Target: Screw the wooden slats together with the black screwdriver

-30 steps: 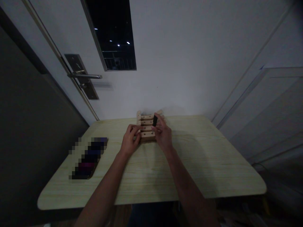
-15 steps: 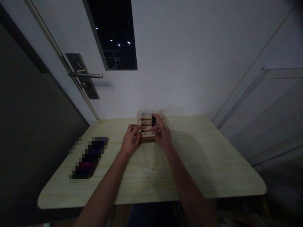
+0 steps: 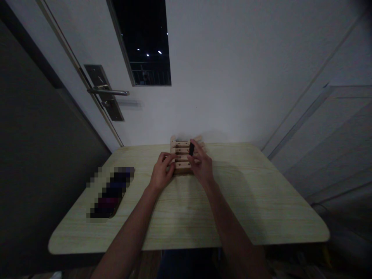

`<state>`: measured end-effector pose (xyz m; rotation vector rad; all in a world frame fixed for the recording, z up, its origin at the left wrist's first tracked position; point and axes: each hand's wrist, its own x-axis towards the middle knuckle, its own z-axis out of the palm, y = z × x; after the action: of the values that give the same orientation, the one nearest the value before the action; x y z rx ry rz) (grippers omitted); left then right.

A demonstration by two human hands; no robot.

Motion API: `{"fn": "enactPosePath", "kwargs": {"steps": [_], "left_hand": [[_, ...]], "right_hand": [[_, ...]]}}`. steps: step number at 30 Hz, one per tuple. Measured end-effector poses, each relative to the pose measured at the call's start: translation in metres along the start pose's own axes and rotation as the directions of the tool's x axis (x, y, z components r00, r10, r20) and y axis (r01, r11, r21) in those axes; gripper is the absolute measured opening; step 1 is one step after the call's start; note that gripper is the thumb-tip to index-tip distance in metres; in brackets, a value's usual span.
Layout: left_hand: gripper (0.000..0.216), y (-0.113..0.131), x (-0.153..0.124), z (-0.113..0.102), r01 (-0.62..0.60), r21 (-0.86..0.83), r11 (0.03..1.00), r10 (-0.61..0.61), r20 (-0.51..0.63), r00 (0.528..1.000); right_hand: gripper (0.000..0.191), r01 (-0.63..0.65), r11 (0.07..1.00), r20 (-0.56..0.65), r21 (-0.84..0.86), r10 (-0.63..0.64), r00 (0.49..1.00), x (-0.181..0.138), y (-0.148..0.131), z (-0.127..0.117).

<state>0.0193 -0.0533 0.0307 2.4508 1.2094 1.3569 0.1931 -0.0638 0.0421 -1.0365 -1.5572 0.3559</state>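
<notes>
A small pale wooden slatted frame (image 3: 183,165) sits at the far edge of the table, its crosspieces marked with dark holes. My left hand (image 3: 163,170) grips its left side, fingers bent over the edge and thumb near the front slat. Between the thumb and fingers of my right hand (image 3: 202,164) is the black handle of a small screwdriver (image 3: 192,148), held nearly upright over the right end of the slats. My fingers hide its lower end, so I cannot tell whether the tip touches the wood. Part of the frame's right side is behind my right hand.
The light wood-grain table (image 3: 261,209) reaches to a white door (image 3: 226,77) with a metal handle (image 3: 116,92) and a dark window (image 3: 145,42). On the left of the table lies a blurred-out phone-like object (image 3: 112,193).
The whole view has shifted slightly, with everything a little further right. The screwdriver's shaft, visible before above the front slat, is now hidden by my fingers. Both hands keep their holds.
</notes>
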Motion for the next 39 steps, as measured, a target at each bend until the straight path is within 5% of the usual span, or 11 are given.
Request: {"fn": "enactPosePath", "kwargs": {"steps": [21,39], "left_hand": [[0.028,-0.0026,-0.0008,0.0013,-0.014,0.011,1.0,0.014,-0.01,1.0],[0.028,-0.0023,-0.0008,0.0012,-0.008,0.013,1.0,0.008,-0.004,1.0]], "right_hand": [[0.045,-0.007,0.999,-0.114,-0.032,0.004,0.993,0.0011,-0.0003,0.0063],[0.045,0.025,0.999,-0.061,-0.022,-0.026,0.998,0.0007,0.0027,0.0053]]}}
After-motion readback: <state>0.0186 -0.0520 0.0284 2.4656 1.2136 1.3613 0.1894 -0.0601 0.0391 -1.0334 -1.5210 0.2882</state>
